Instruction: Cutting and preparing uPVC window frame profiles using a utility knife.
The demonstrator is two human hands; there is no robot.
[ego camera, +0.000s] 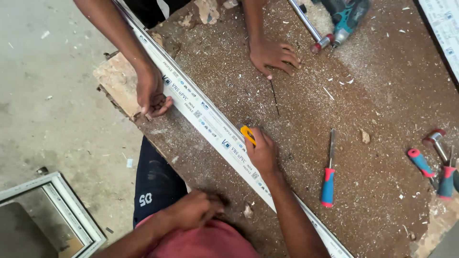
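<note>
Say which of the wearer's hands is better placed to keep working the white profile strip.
Right, probably. The right hand holds a yellow knife against the white profile strip. The left hand rests at the table edge, off the strip.

Even, diffuse daylight; no hard glare is seen. Soft shadows are cast under the forearms onto the workbench (pixel 382 95). Left hand (pixel 196 210) is smeared by motion blur; right hand (pixel 262 153) is rendered sharp. Slight wide-angle bending is noted at the edges.

White profile strip (pixel 210 122) with blue print, yellow knife (pixel 247 134), red-and-blue chisel handle (pixel 327 187), brown sawdust-speckled workbench (pixel 382 110).
</note>
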